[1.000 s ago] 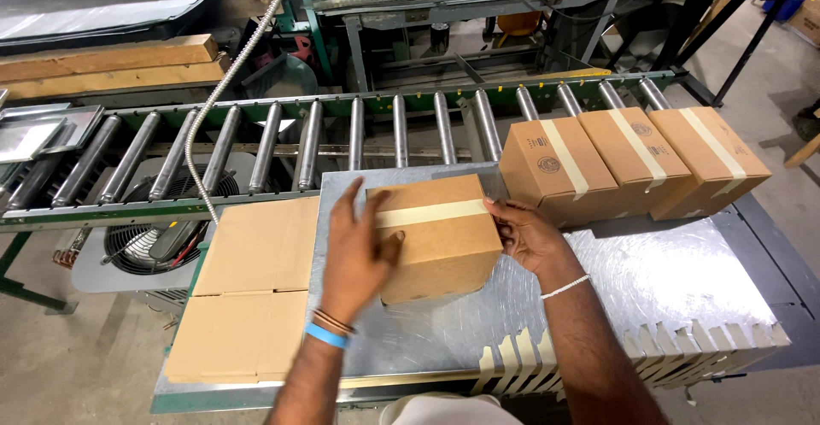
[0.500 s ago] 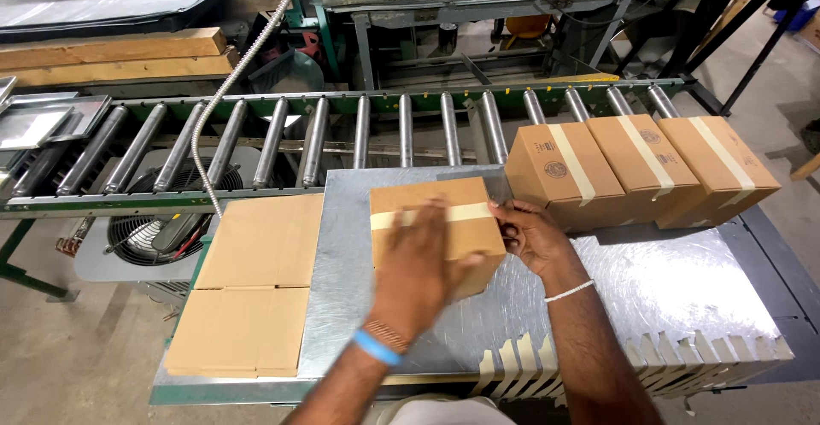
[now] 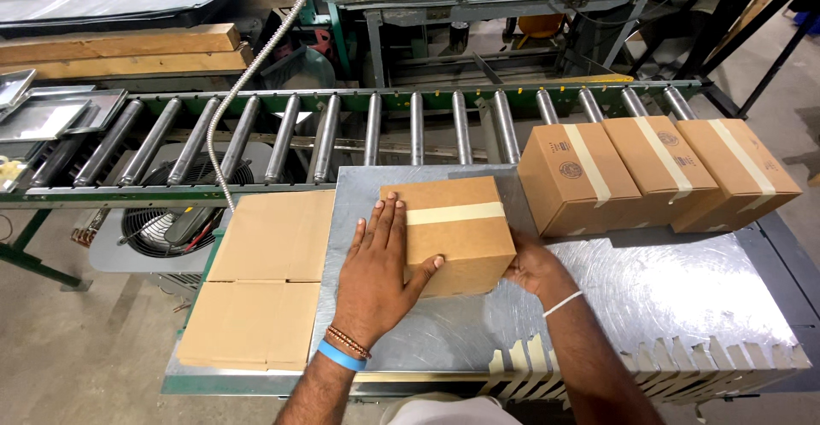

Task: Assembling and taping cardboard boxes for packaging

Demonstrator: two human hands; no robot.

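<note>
a brown cardboard box (image 3: 457, 233) sealed with a pale strip of tape across its top sits on the metal surface (image 3: 666, 297), near the middle, just in front of the roller conveyor (image 3: 342, 134). the left hand (image 3: 376, 275) lies flat and spread on the box's left part, fingers stretched over the top and the thumb pressed against the near side. the right hand (image 3: 534, 267) cups the box's near right corner, fingers curled under or behind it and mostly hidden. so both hands are on the box, pressing it between them rather than closed around it.

to the right, three more taped brown boxes (image 3: 658, 173) stand touching in a row, partly on the rollers and partly on the surface; each has a small round dark stamp on one face. to the left, flattened brown cardboard sheets (image 3: 260, 280) lie stacked at the surface's edge. along the near edge hang short cut strips of pale tape (image 3: 666, 361). a blue wristband (image 3: 342, 357) and a beaded band sit on the left wrist, a thin white band on the right.
</note>
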